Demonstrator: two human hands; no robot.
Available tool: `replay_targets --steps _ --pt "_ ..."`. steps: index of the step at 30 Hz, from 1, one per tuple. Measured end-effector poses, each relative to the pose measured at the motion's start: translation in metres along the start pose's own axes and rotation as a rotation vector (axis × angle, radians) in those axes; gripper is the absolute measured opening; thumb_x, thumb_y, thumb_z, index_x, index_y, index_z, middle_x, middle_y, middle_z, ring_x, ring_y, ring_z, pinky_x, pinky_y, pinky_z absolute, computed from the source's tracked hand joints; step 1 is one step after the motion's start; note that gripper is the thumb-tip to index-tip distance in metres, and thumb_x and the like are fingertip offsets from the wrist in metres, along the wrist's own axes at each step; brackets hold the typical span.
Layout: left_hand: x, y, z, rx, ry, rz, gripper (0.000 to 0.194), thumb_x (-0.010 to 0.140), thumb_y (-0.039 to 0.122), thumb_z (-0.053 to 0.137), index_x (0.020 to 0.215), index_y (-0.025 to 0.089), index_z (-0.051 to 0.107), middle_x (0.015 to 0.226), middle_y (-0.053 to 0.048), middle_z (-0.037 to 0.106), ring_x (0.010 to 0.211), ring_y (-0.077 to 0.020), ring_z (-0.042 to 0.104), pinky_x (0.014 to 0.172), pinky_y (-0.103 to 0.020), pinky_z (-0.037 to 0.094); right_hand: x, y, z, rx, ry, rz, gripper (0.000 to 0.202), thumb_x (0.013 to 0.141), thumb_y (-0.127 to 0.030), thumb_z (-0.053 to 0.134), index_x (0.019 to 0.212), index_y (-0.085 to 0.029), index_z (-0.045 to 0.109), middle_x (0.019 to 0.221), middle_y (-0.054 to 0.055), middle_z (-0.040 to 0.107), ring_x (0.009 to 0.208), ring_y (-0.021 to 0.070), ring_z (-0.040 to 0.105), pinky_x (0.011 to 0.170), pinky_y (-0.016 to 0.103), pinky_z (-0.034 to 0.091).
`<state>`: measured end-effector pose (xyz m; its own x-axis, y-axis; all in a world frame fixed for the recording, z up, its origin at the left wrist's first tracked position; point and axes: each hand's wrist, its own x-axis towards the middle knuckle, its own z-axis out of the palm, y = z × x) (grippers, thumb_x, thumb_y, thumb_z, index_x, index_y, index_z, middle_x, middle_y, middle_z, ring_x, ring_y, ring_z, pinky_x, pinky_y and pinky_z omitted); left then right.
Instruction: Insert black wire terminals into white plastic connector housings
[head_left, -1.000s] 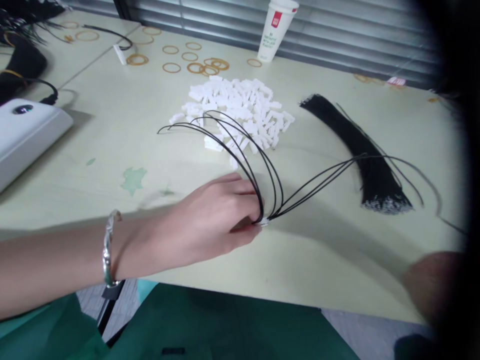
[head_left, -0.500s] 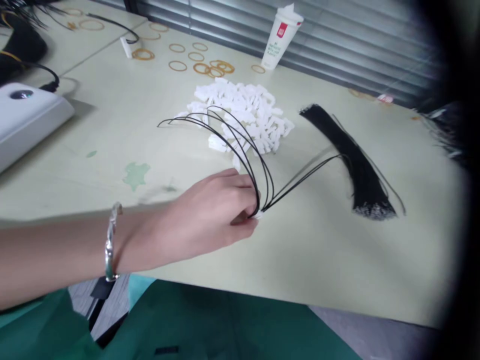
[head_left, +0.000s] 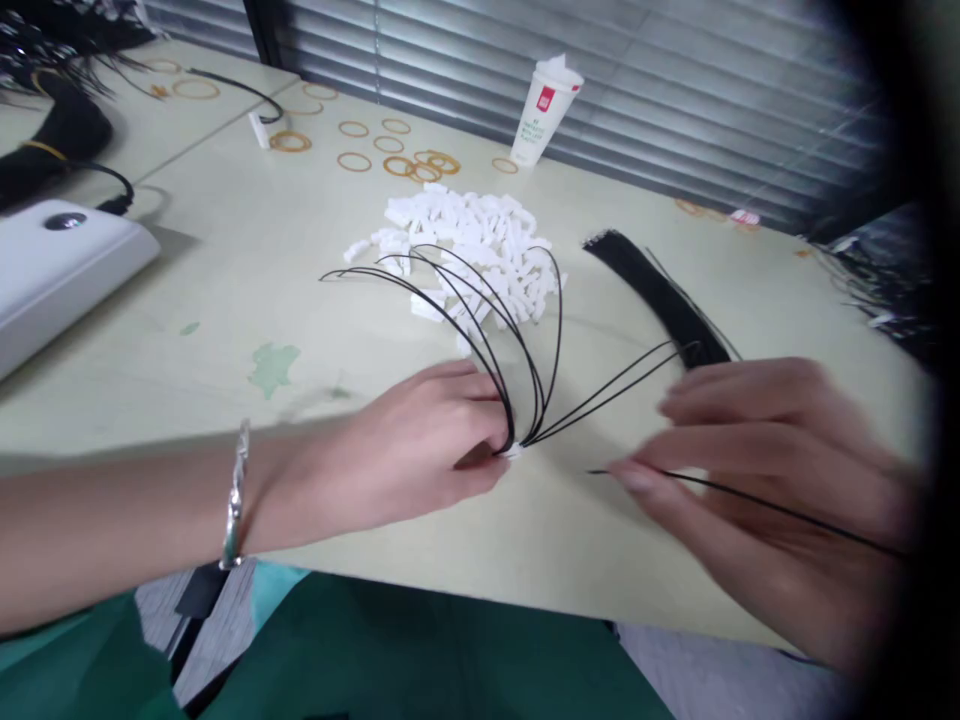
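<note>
My left hand (head_left: pixel 420 430) is closed on a small white connector (head_left: pixel 514 451), mostly hidden by the fingers. Several thin black wires (head_left: pixel 551 330) fan out from it, some arching left and up, others reaching right. To the right, my right hand (head_left: pixel 772 500) pinches a single black wire (head_left: pixel 780 510) between thumb and fingertip. The short tip of that wire points left toward the connector, with a gap between them. Beyond the right hand lies a bundle of black wires (head_left: pixel 652 285), its near end hidden behind the hand.
A pile of white connectors (head_left: pixel 480 245) lies ahead of the left hand. Yellow rubber bands (head_left: pixel 424 165) and a white paper cup (head_left: pixel 546 110) are near the window blinds. At left are a white device (head_left: pixel 67 265) and a banded black wire bundle (head_left: pixel 71 135).
My right hand has come into view from the right with a single wire. One more wire now rises from the connector. My left hand stays nearly in place.
</note>
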<state>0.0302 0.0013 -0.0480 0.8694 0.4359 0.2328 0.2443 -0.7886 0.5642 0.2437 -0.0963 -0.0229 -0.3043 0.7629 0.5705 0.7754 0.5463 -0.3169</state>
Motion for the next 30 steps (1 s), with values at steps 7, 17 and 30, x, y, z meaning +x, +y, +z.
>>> replay_targets --steps 7,17,30 --pt "-0.001 -0.001 0.002 0.003 0.022 0.039 0.012 0.081 0.013 0.056 0.071 0.013 0.062 0.08 -0.003 0.059 0.083 -0.0151 0.055 0.076 -0.027 0.045 0.011 0.004 0.041 -0.06 0.021 0.02 0.015 0.076 -0.012 0.065 0.083 -0.024 0.06 0.081 0.003 0.05 0.082 0.0191 0.048 0.071 0.038 0.038" --pt "-0.002 -0.001 0.003 -0.016 0.045 0.055 0.01 0.079 0.009 0.058 0.073 0.011 0.065 0.08 -0.003 0.061 0.081 -0.0146 0.056 0.078 -0.027 0.044 0.01 0.012 0.04 -0.142 0.001 -0.035 0.01 0.076 -0.018 0.066 0.082 -0.025 0.061 0.082 0.005 0.051 0.083 0.0214 0.05 0.071 0.04 0.038" --pt "-0.001 0.001 0.0 -0.019 0.012 0.025 0.011 0.08 0.01 0.058 0.071 0.014 0.063 0.08 -0.002 0.061 0.081 -0.0147 0.055 0.075 -0.026 0.044 0.011 0.005 0.04 -0.177 -0.051 -0.127 0.019 0.074 -0.013 0.067 0.086 -0.024 0.057 0.081 0.003 0.054 0.082 0.02 0.048 0.069 0.039 0.043"
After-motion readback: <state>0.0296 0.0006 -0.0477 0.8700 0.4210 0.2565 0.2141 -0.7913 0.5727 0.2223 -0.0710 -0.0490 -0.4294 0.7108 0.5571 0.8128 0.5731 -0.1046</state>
